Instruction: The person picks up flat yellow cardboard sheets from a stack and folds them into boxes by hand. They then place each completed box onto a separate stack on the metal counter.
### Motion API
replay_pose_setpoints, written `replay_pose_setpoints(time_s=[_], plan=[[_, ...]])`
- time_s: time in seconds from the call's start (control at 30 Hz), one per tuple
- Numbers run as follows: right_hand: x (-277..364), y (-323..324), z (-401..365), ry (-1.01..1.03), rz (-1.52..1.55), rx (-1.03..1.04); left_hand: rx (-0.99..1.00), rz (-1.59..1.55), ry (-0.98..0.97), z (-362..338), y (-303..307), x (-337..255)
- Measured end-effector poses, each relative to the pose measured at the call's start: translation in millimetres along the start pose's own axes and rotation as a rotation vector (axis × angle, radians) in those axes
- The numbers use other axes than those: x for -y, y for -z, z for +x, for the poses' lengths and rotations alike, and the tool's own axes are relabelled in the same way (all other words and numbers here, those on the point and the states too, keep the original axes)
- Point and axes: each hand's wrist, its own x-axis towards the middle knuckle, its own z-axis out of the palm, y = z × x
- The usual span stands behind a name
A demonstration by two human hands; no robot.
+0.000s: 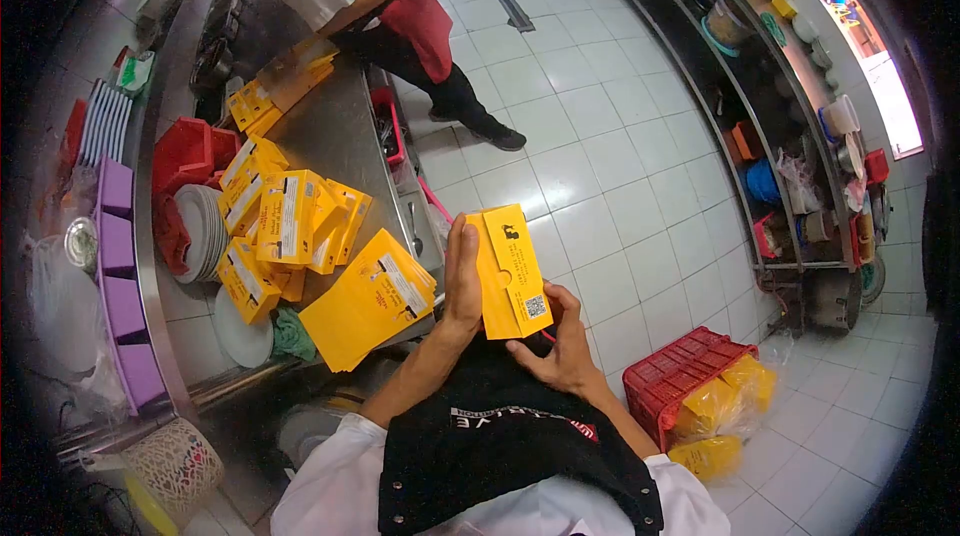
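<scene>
A yellow cardboard box (pixel 505 251), with dark print, a QR code and a tucked flap, is held up in front of my apron. Along its left side my left hand (pixel 463 276) presses with the fingers straight and together. My right hand (pixel 560 346) grips the lower right corner, thumb below and fingers at the edge. Just left of my forearm, a stack of flat yellow box blanks (pixel 365 308) lies on the metal counter (pixel 345 116). Behind it several folded yellow boxes (pixel 288 221) are piled up.
White plates (pixel 200 226) and a red bin (pixel 190 156) stand beside the pile. Across the counter is a co-worker in a red apron (pixel 418 26). On the tiled floor at right sits a red crate (pixel 675 376) with bagged yellow items. Metal shelves (pixel 720 86) line the right side.
</scene>
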Motion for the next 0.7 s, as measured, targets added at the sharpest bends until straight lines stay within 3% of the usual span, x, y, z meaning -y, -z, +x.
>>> replay_pose_setpoints(time_s=[0.03,0.13,0.33,0.37,0.47,0.6,0.7], plan=[[-4.8,-1.4,-0.1,0.006,0.026,0.001,-0.049,0.059,-0.035,-2.4,-5.6,-3.4],[0.2,0.5,1.7,-0.043,0.031,0.025,0.077,0.25,-0.088,-4.9,1.2,-9.9],[-1.4,2.8,9.8,-0.059,0.065,-0.13,0.481,0.694,-0.021,-23.7,4.4,-38.6],[-2.4,3.6,11.5,-0.063,0.069,-0.156,0.519,0.934,-0.164,-21.6,11.8,-28.9],[-7.1,5.0,16.1,-0.02,0.021,-0.165,0.402,0.754,-0.009,-26.6,5.5,-31.4],[-4.5,5.9,21.1,-0.027,-0.003,-0.181,0.323,0.627,0.053,-28.4,-2.2,-39.0],[3.4,-1.8,24.7,0.0,-0.034,-0.16,0.301,0.875,-0.185,-21.4,11.7,-13.5]])
